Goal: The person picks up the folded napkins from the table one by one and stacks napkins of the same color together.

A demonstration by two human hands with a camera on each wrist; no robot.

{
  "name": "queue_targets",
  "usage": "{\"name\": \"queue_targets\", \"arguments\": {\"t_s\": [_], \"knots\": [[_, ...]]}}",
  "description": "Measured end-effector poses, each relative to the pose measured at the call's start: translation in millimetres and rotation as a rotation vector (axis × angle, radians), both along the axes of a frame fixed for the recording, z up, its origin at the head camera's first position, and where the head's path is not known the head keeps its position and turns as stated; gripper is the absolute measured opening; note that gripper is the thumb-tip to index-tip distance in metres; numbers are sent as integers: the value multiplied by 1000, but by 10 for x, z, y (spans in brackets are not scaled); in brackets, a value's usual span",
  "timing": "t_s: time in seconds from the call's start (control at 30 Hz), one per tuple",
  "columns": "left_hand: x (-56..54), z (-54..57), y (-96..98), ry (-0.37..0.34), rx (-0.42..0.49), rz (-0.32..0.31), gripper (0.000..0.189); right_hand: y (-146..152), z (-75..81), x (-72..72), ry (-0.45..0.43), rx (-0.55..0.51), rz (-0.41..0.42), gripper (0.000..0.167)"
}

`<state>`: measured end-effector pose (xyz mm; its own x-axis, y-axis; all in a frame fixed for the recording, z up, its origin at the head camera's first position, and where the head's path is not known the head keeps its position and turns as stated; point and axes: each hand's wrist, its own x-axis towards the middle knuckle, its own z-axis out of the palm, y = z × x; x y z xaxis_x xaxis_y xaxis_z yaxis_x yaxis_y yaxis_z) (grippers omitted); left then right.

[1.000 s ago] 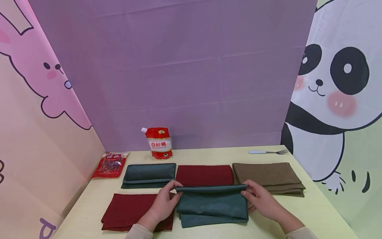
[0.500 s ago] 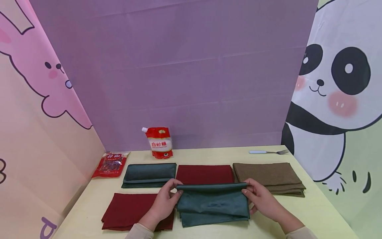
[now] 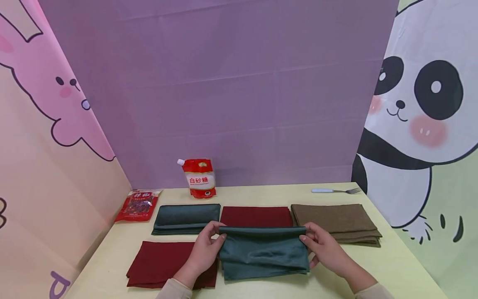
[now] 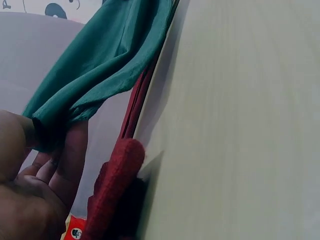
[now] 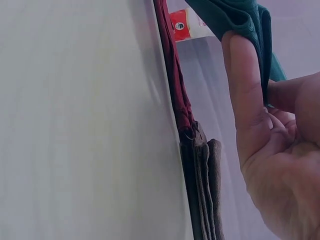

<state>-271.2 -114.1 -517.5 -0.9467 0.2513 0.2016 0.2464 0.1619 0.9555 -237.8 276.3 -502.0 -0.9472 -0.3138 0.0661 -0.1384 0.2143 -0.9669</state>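
A folded dark teal cloth (image 3: 265,253) hangs between my hands in front of the middle red cloth. My left hand (image 3: 206,249) pinches its upper left corner between thumb and fingers. At the upper right corner, my right hand (image 3: 325,250) pinches it the same way. Both wrist views show the teal cloth (image 4: 95,65) raised above the tabletop, its lower part drooping in loose folds. It hides the front of the folded red cloth (image 3: 255,216) behind it. Another folded red cloth (image 3: 164,263) lies under my left forearm.
A folded teal cloth (image 3: 186,216) lies at back left, a brown folded stack (image 3: 336,218) at back right. Behind them are a red and white sugar pouch (image 3: 199,178), a red chilli packet (image 3: 138,206) and a fork (image 3: 336,191). A purple backdrop (image 3: 239,104) borders the table.
Both hands have shifted slightly up and away in the head view, carrying the teal cloth with them. Its lower edge has risen a little. The other things stay put.
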Motion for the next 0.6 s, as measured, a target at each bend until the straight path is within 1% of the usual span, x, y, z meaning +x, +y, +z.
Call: {"name": "queue_targets", "arguments": {"t_s": [0.1, 0.2, 0.4, 0.6], "knots": [[-1, 6, 8, -6, 9, 0, 24, -10, 0, 0, 1, -6, 7, 29], [-5, 11, 8, -22, 23, -18, 24, -23, -1, -9, -5, -16, 9, 30], [-11, 5, 0, -86, 30, -49, 25, -28, -3, -23, -50, -57, 4, 35], [-19, 9, -25, -151, 37, -75, 36, -34, 21, -42, -96, -79, -7, 35]]}}
